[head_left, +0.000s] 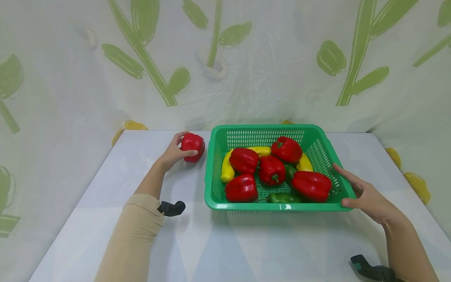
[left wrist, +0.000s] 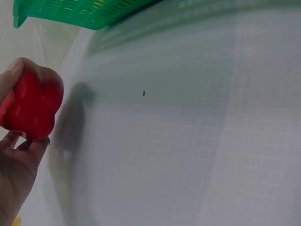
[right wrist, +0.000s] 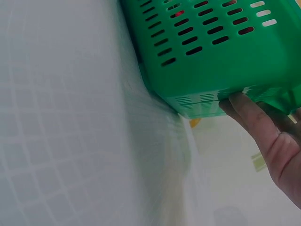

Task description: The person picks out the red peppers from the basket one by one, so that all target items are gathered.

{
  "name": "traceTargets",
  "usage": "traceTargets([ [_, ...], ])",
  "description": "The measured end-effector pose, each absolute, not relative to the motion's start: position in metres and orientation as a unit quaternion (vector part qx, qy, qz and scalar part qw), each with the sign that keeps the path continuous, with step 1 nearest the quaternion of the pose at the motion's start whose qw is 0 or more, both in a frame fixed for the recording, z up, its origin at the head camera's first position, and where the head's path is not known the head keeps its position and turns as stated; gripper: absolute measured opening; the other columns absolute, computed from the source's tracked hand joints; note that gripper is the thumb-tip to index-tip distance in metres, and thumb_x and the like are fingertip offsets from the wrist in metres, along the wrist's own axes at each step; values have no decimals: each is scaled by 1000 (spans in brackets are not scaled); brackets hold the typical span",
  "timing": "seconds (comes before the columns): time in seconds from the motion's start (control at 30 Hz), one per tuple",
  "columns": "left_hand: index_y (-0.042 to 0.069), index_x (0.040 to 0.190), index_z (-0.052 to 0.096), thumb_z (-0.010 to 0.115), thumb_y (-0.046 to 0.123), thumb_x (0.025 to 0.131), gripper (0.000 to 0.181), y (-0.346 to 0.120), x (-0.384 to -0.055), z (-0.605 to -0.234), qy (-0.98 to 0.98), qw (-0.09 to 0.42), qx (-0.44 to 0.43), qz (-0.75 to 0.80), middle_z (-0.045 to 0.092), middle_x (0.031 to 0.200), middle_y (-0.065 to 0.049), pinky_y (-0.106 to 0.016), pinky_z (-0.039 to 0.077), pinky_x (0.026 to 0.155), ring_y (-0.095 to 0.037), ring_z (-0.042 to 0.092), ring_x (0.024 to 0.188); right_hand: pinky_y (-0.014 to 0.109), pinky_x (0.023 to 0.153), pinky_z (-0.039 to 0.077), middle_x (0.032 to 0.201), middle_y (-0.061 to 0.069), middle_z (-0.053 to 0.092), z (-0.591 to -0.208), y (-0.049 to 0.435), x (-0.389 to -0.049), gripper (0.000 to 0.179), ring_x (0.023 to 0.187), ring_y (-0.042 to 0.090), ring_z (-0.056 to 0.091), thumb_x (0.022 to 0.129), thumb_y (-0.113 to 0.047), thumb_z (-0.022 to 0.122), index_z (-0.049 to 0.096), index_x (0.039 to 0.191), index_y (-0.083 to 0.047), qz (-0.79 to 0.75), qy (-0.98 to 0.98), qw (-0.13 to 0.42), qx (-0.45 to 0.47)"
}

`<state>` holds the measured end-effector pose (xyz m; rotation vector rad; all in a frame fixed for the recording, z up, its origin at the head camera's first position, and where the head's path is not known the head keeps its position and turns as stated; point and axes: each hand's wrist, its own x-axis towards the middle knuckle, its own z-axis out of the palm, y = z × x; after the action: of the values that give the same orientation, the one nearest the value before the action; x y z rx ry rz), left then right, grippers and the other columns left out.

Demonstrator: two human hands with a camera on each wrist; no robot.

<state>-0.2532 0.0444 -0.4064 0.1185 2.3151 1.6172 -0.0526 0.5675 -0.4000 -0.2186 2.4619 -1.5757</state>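
My left hand (head_left: 173,154) grips a red bell pepper (head_left: 192,145) at the table's far left, just beside the basket. The left wrist view shows this red pepper (left wrist: 37,99) between thumb and fingers, over the pale tabletop. With its fingers about the right side, near the front corner, my right hand (head_left: 368,201) holds the green plastic basket (head_left: 246,205). In the right wrist view, fingers (right wrist: 256,115) lie against the basket's slotted outer wall (right wrist: 202,70). Inside the basket are several red bell peppers (head_left: 273,170), yellow peppers (head_left: 227,168) and green peppers (head_left: 283,197).
The white table (head_left: 190,239) carries a faint pattern of blue triangles. Behind it hangs a pale sheet (head_left: 264,86) printed with green leaves. A black strap-like device (head_left: 171,208) sits at the left wrist, and another black device (head_left: 373,270) at the right.
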Motion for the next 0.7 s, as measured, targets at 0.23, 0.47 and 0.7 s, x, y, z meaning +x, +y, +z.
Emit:
traceTargets([
  [0.23,21,147,19,74,16,78,88,50,-253,-422,805,144,44,574,22,151,-11,-51,44,99,-33,25,137,24,79,54,154,6,16,-401,568,-53,80,115,-2,30,87,-18,63,18,152,-27,-538,832,108,-78],
  [0.47,20,146,19,76,13,76,90,56,-252,-429,808,139,51,570,23,151,-11,-50,45,97,-33,28,135,24,78,54,154,9,15,-401,568,-53,81,115,-2,29,86,-19,64,17,152,-28,-532,836,108,-79],
  [0.7,19,147,19,77,13,75,92,57,-254,-428,816,140,64,558,24,150,-11,-50,47,96,-34,30,134,24,78,54,154,12,14,-400,568,-54,81,115,-1,29,87,-18,63,17,152,-28,-536,833,109,-80],
])
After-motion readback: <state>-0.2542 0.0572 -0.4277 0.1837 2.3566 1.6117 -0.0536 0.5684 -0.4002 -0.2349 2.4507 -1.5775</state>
